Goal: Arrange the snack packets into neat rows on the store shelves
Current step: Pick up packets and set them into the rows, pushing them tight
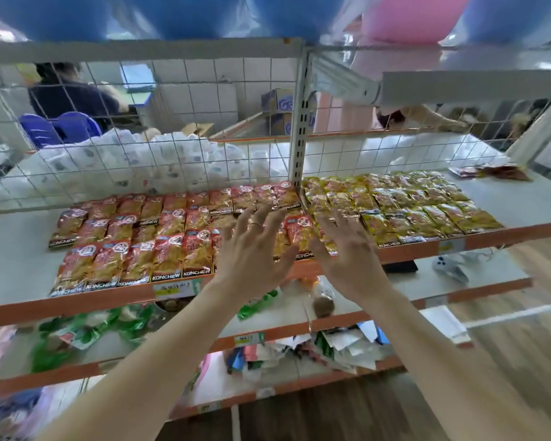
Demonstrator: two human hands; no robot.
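Both bare forearms are stretched forward and upward from the lower edge of the view, drawn closer together toward the wrists. The left hand is held flat, its back turned to the camera, fingers straight and fanned apart. The right hand is held likewise just beside it, thumbs pointed inward. Nothing is gripped by either.

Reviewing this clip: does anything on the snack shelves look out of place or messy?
Yes. A few loose red packets lie askew at the back right corner of the grey shelf, apart from the neat rows of red snack packets and yellow snack packets. The green packets on the shelf below are jumbled.
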